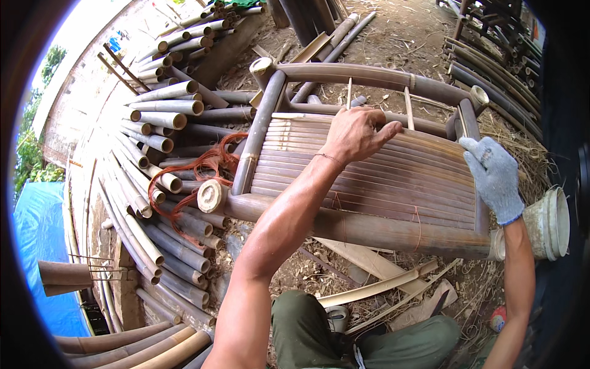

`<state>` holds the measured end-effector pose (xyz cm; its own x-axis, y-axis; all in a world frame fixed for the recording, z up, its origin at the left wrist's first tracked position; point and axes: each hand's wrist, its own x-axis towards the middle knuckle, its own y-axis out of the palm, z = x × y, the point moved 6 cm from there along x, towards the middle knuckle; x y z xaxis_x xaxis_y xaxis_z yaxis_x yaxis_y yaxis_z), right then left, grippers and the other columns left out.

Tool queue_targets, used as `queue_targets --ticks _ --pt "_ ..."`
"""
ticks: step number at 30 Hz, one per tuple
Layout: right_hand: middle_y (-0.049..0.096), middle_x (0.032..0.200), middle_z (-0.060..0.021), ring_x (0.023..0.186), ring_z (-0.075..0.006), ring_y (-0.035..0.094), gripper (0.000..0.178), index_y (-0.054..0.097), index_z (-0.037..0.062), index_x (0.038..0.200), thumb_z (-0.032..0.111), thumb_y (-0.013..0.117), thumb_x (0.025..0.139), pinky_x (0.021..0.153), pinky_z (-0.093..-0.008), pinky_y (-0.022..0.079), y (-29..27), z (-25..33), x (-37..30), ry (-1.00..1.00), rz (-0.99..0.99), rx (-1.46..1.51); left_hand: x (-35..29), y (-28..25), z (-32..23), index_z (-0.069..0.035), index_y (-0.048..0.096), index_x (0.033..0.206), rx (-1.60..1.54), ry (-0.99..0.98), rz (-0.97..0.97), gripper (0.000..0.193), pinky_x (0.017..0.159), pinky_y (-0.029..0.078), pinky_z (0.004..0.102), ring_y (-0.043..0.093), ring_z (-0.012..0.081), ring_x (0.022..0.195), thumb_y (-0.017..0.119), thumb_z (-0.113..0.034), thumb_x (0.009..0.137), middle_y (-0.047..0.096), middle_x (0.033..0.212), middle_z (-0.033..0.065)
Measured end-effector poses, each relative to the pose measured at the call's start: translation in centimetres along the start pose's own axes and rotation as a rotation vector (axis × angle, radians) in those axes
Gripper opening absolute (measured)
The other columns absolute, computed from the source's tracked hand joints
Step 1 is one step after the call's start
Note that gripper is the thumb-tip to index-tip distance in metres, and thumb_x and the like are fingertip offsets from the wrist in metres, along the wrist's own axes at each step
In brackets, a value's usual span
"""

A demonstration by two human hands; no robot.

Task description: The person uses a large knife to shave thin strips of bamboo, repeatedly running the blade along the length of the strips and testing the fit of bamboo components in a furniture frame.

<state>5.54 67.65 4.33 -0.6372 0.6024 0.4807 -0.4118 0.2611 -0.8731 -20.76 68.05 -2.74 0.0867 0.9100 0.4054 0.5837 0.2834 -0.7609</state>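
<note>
A dark bamboo frame (362, 74), like a chair back or small bench, stands tilted in front of me, with rows of split bamboo slats (369, 178) filling its panel. My bare left hand (359, 132) is at the panel's upper edge, fingers curled and thumb reaching to the right; what they hold, if anything, is hidden. Beside it rise two thin pale sticks (409, 109) between the upper rails. My right hand (491, 175), in a grey knit glove, closes over the frame's right side post (470, 120). Thin red string (416, 224) is tied round the lower rail.
Cut bamboo poles (166, 120) are stacked along the left, with tangled orange-red twine (209, 160) on them. More poles (491, 80) lie at the far right. A whitish bucket (544, 224) stands near my right forearm. Split bamboo strips (378, 286) and shavings litter the ground by my knees.
</note>
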Motion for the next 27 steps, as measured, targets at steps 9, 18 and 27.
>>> queue_targets --ticks 9,18,27 --pt "0.07 0.088 -0.0103 0.079 -0.0287 0.069 0.016 0.074 0.0116 0.102 0.018 0.069 0.088 0.07 -0.0369 0.055 -0.7 -1.2 4.6 0.039 0.087 0.115 1.0 -0.8 1.1 -0.008 0.073 0.08 -0.031 -0.063 -0.076 0.052 0.075 0.048 0.044 0.068 0.0335 0.08 0.059 -0.056 0.093 0.069 0.077 0.0117" --pt "0.062 0.055 -0.0088 0.044 -0.0229 0.057 0.054 0.068 0.0122 0.06 0.058 0.065 0.088 0.048 -0.0426 0.045 8.9 -2.7 8.2 0.296 -0.052 0.021 1.2 -3.2 4.6 -0.001 0.077 0.087 -0.036 -0.427 -0.063 0.053 0.064 0.049 0.0374 0.062 0.0227 0.059 0.067 -0.054 0.091 0.065 0.063 0.0188" --pt "0.065 0.061 -0.0153 0.057 -0.0324 0.065 0.07 0.068 0.0111 0.06 0.073 0.051 0.087 0.056 -0.0485 0.049 14.2 -4.1 7.2 0.394 0.022 0.306 0.8 -4.1 4.8 0.002 0.073 0.072 -0.016 -0.396 -0.213 0.05 0.06 0.044 0.0338 0.056 0.0185 0.056 0.079 -0.046 0.084 0.063 0.059 0.0129"
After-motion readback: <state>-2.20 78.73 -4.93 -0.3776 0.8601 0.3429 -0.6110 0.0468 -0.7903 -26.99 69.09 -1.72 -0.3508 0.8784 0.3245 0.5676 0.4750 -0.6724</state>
